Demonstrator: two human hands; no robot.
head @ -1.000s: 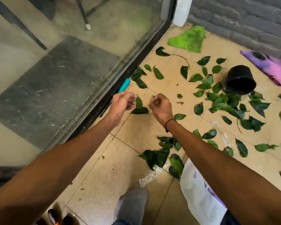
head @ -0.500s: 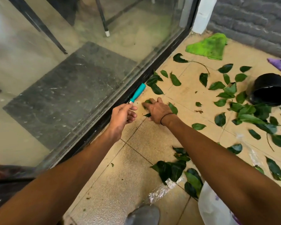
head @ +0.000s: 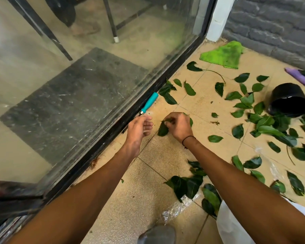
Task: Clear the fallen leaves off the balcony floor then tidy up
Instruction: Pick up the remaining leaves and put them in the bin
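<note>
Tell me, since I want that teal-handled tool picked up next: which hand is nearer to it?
Left. The left hand hovers just below the teal-handled tool by the door track; the right hand is further right, its fingers gripping leaves.

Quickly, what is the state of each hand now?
Left hand: open, holding nothing.
Right hand: closed, gripping a leaf.

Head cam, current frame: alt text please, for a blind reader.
A person's right hand pinches green leaves off a beige tiled balcony floor while the left hand hovers open beside it. More leaves, a tipped black pot and a green cloth lie beyond.
</note>
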